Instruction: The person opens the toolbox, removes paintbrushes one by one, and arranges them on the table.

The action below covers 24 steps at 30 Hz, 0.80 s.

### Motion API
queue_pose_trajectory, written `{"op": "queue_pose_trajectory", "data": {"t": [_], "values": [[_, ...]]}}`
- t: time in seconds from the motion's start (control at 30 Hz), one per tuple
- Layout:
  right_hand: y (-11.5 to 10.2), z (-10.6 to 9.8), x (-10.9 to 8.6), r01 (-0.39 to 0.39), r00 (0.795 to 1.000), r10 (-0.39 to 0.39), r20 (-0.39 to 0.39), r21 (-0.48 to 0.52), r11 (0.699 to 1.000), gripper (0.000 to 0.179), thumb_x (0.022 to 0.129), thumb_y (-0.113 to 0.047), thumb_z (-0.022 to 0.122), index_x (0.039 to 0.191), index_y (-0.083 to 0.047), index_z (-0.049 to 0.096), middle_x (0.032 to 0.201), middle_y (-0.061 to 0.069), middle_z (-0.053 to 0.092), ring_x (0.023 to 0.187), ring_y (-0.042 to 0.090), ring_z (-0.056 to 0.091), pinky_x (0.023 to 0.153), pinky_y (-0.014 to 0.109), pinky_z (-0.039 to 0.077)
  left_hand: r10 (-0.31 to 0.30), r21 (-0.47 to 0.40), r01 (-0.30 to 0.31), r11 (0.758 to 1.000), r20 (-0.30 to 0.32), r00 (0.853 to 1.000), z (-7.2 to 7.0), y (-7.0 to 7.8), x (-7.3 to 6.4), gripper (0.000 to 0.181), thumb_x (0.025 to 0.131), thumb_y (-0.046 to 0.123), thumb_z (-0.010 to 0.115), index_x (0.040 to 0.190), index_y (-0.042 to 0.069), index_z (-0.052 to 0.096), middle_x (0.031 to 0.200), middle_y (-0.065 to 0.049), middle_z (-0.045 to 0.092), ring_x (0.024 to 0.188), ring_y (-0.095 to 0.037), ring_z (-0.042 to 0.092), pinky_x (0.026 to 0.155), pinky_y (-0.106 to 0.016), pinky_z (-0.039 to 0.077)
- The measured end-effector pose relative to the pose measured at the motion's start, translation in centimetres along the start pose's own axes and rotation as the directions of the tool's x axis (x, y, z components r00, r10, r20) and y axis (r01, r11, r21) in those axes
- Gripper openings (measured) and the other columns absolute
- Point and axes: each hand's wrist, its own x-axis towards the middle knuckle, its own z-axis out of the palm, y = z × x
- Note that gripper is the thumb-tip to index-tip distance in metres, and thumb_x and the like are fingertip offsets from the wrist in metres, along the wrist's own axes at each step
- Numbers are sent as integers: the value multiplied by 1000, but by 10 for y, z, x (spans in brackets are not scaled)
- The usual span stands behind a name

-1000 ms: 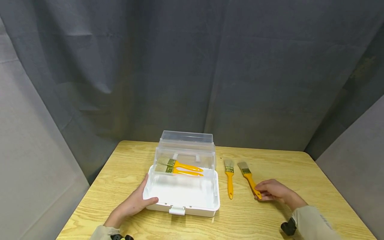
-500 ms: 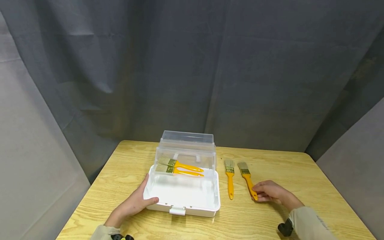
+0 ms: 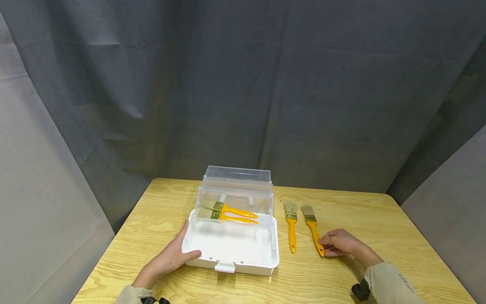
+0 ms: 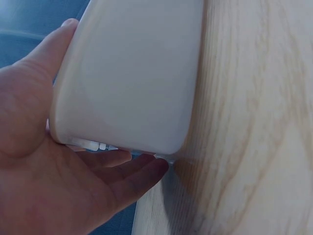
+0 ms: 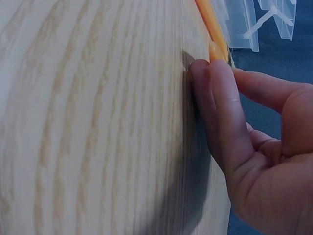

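One yellow brush (image 3: pixel 314 231) sits on the desk (image 3: pixel 379 219) between the white box (image 3: pixel 231 247) and the right edge, right hand (image 3: pixel 341 243) pinching its handle end, second brush (image 3: pixel 291 228) just beside it. Left hand (image 3: pixel 172 253) has a grip on the box's left side.

Hung with creased dark-grey cloth (image 3: pixel 220 93) behind the yellowish wood-grain desk (image 3: pixel 379 228); flanked beyond both side edges by pale-grey panels (image 3: pixel 38 181).
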Motion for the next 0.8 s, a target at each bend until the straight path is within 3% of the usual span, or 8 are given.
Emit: {"op": "queue_pose_trajectory", "data": {"t": [0.43,0.6,0.8], "values": [[2,5,-2,33,997,-40,-67,-106,994,21,90,-14,63,89,8,62,72,10,64,59,13,64,58,27,55,-38,15,38,999,-6,999,1,0,0,112,81,36,74,150,1,-6,156,-20,-4,141,-36,3,111,-54,8],[-1,7,-4,48,989,-67,-130,-137,989,22,90,-13,63,89,8,62,72,11,64,58,15,63,56,29,55,-49,10,49,999,1,999,0,2,0,113,80,36,75,150,3,-7,156,-19,-3,141,-36,4,111,-53,9],[-16,9,-6,123,976,-154,-154,-194,973,25,91,-15,62,94,10,63,73,15,64,61,19,62,56,34,54,2,4,-2,1000,10,1000,-2,3,2,114,79,34,77,151,5,-7,156,-19,-2,141,-36,7,110,-53,11]]}}
